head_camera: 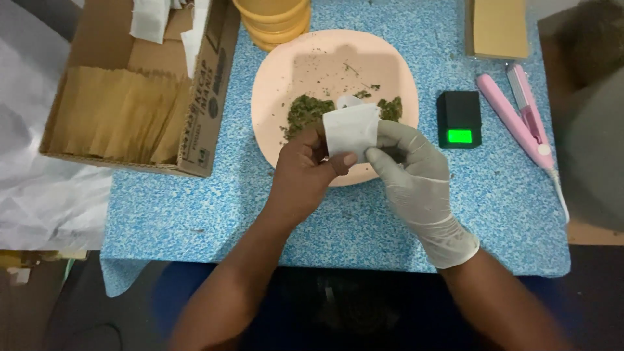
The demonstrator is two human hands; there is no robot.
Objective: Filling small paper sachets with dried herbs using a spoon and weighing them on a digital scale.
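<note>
The round pale pink plastic plate (390, 58) on the blue speckled table (195, 208) serves as the landmark here. Just above its near rim, the small white paper pouch (351, 130) is held between both hands: the bare left hand (305, 170) pinches its lower left corner, thumb and fingers pressed together on the paper, while the right hand (416, 172), in a pale grey glove, grips the right edge with its fingers closed on it. On the plate, just behind the pouch, lies a heap of green dried crumbled herb (305, 112), with a smaller clump to the pouch's right. Right of the plate sits a small black pocket scale with a lit green display (459, 119), and further right a pink hand-held heat sealer (520, 120). Left of the plate stands an open brown cardboard box of kraft paper bags (123, 97); behind it, a stack of yellow round lids (276, 23). To do this step well, I judge the pouch's mouth should be kept spread and upright right over the plate, so that loose herb falls back onto it, with light grips at the edges so the thin paper does not crease or tear.
</note>
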